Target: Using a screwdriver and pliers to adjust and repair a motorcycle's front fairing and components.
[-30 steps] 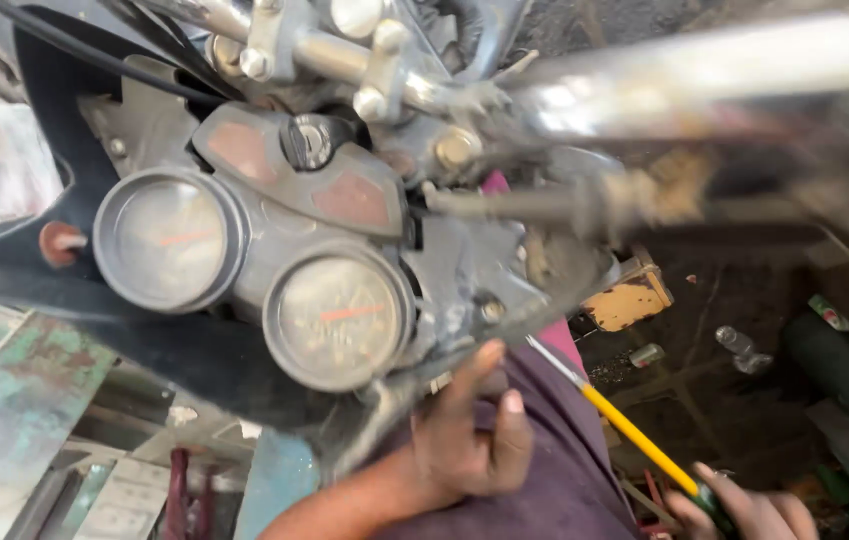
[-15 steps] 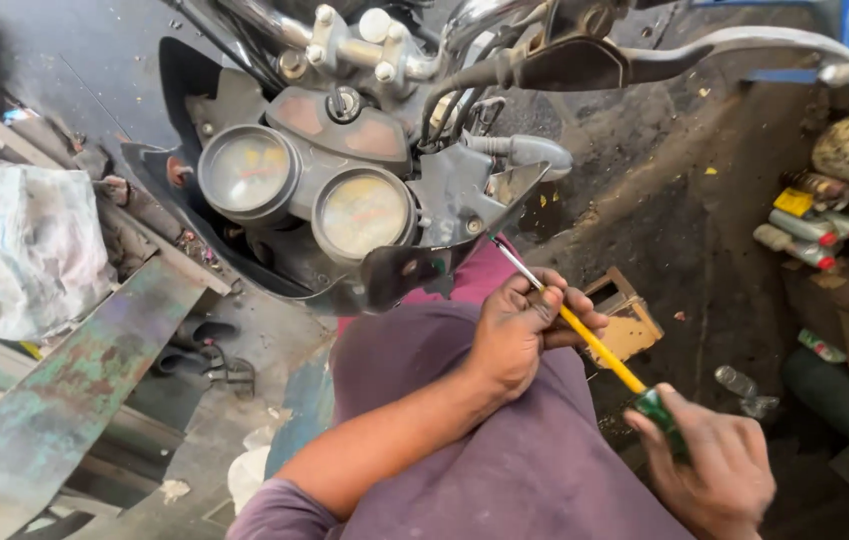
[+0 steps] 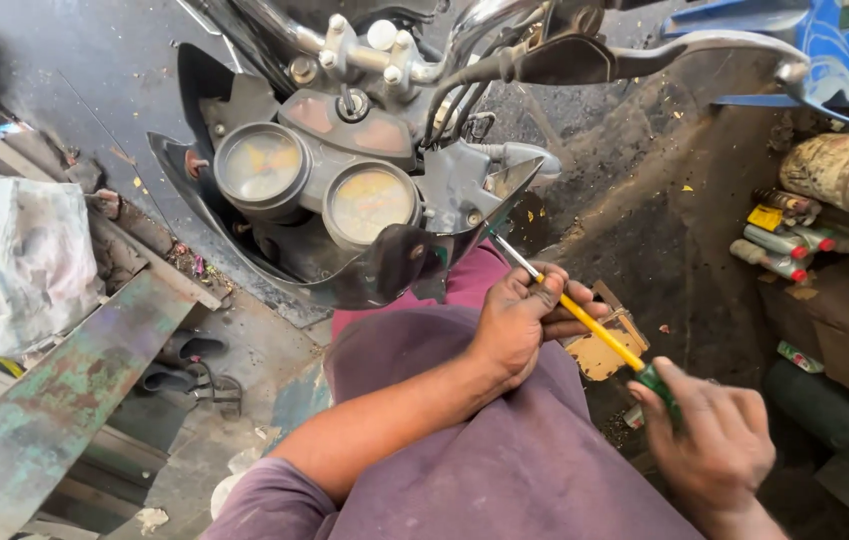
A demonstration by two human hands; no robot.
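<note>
Grimy workshop floor below; right hand clamps the screwdriver handle, left hand pinches its yellow shaft, tip at the motorcycle fairing.

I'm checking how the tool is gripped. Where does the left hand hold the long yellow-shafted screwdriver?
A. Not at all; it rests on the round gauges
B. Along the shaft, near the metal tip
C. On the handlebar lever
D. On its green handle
B: the left hand pinches the shaft of the yellow-shafted screwdriver near its tip, while the right hand grips the green handle.
</note>
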